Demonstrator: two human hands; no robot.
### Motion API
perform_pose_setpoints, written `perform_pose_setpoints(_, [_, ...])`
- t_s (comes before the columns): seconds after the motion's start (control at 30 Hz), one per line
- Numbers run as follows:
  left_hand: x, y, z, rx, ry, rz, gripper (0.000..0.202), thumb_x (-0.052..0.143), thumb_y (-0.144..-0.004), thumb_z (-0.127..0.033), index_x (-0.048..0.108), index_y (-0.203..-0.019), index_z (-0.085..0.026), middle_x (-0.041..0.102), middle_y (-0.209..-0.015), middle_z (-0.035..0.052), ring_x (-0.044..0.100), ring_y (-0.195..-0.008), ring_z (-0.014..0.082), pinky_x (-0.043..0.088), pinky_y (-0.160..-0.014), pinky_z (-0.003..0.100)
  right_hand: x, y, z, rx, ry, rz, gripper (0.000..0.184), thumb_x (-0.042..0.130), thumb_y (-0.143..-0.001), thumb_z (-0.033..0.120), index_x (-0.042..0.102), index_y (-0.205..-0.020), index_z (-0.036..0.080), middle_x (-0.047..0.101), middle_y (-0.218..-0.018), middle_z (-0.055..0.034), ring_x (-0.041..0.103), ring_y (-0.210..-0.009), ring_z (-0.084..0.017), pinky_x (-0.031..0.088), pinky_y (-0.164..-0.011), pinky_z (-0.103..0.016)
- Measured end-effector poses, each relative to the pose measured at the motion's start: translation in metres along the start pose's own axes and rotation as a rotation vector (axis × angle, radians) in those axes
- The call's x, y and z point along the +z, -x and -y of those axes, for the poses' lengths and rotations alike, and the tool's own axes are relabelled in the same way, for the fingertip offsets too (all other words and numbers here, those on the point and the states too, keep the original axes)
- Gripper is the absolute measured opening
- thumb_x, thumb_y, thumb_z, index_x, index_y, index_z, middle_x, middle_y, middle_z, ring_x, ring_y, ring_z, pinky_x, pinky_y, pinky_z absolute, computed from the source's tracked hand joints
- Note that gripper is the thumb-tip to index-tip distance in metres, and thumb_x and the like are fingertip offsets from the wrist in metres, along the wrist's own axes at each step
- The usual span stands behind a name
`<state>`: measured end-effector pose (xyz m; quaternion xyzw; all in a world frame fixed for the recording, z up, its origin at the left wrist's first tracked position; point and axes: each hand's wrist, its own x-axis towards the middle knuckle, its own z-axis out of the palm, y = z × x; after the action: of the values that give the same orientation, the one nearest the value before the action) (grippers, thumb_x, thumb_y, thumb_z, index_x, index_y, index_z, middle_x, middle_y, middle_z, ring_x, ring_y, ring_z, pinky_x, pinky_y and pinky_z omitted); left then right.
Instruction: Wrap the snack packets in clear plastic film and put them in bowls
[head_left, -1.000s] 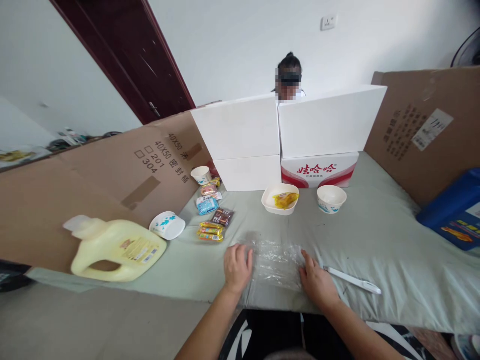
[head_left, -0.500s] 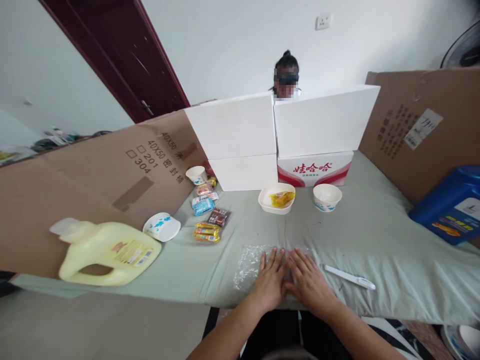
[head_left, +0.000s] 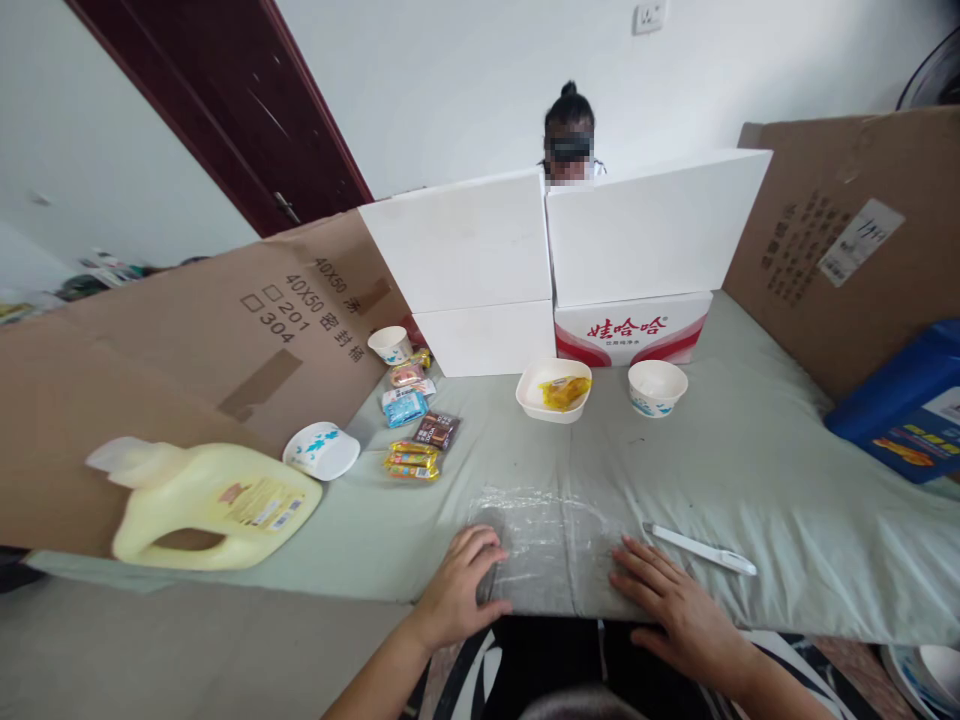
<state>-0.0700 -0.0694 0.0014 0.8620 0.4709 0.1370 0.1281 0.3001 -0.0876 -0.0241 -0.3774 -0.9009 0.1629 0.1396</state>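
A clear plastic sheet [head_left: 551,545] lies flat and slightly wrinkled at the front edge of the cloth-covered table. On its left side rests my left hand [head_left: 466,582], open, with fingers a little curled and thumb apart. My right hand [head_left: 671,600] touches the sheet's right side, open, with the fingers stretched forward. Just beyond the right hand is a white utility knife or similar slim tool [head_left: 705,550]. Farther back, a white square bowl [head_left: 529,400] holds a yellow packet [head_left: 566,392]. Beside it stands a round paper bowl [head_left: 658,390] with a blue pattern.
Snack packets [head_left: 412,460] and a paper bowl [head_left: 391,346] are at the left, near a tipped bowl [head_left: 322,452] and a yellow jug [head_left: 225,510]. A blue jug [head_left: 907,410] lies right. White boxes [head_left: 480,260] and cardboard [head_left: 225,350] wall the table; a person [head_left: 570,140] is behind.
My hands have moved apart from the middle of the plastic sheet to its left and right sides. More of the sheet shows, and it looks flatter. The view has shifted slightly.
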Motion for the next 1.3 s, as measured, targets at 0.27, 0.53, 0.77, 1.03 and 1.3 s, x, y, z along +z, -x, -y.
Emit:
perform_pose_setpoints(0.27, [-0.007, 0.009, -0.005, -0.039, 0.126, 0.044, 0.026, 0.066, -0.073, -0.017, 0.065, -0.098, -0.024, 0.061, -0.119, 0.0075, 0.049, -0.122, 0.0271, 0.040, -0.105, 0.045, -0.005, -0.002, 0.010, 0.171, -0.250, -0.180, 0.029, 0.037, -0.098, 0.028, 0.066, -0.103, 0.023, 0.069, -0.106, -0.0073, 0.060, -0.108, -0.020, 0.047, -0.094, -0.037])
perform_pose_setpoints(0.53, [-0.015, -0.020, 0.005, -0.258, 0.293, -0.068, 0.021, 0.040, -0.094, -0.028, 0.060, -0.090, -0.022, 0.068, -0.085, 0.0030, 0.064, -0.081, 0.0158, 0.049, -0.077, 0.026, 0.002, -0.035, -0.004, 0.532, -0.205, -0.365, 0.032, 0.033, -0.097, 0.038, 0.060, -0.089, 0.022, 0.069, -0.084, -0.0048, 0.066, -0.077, -0.019, 0.048, -0.069, -0.028])
perform_pose_setpoints(0.77, [0.000, -0.069, 0.001, -0.582, -0.082, 0.047, 0.017, 0.046, -0.094, -0.027, 0.062, -0.096, -0.022, 0.069, -0.085, 0.0022, 0.065, -0.082, 0.0180, 0.044, -0.076, 0.026, 0.004, -0.056, -0.002, 0.661, 0.183, -0.212, 0.025, 0.036, -0.096, 0.028, 0.060, -0.095, 0.020, 0.069, -0.088, -0.0059, 0.064, -0.066, -0.016, 0.039, -0.055, -0.025])
perform_pose_setpoints(1.03, [0.008, -0.059, -0.019, -0.433, -0.258, -0.227, 0.025, 0.046, -0.091, -0.023, 0.061, -0.110, -0.015, 0.063, -0.110, 0.0139, 0.059, -0.104, 0.0273, 0.045, -0.091, 0.039, -0.002, -0.059, 0.008, 0.492, 0.303, -0.455, 0.027, 0.043, -0.093, 0.027, 0.061, -0.110, 0.016, 0.063, -0.108, -0.0131, 0.060, -0.098, -0.027, 0.048, -0.082, -0.040])
perform_pose_setpoints(1.3, [0.054, -0.057, -0.056, -0.070, -0.181, -0.139, 0.051, 0.041, -0.095, -0.034, 0.038, -0.142, -0.018, 0.040, -0.148, 0.0118, 0.030, -0.139, 0.0308, 0.030, -0.111, 0.052, 0.030, -0.087, 0.035, 0.007, 0.260, -0.304, 0.052, 0.047, -0.092, 0.034, 0.042, -0.141, 0.016, 0.048, -0.142, -0.0120, 0.035, -0.136, -0.027, 0.029, -0.110, -0.047])
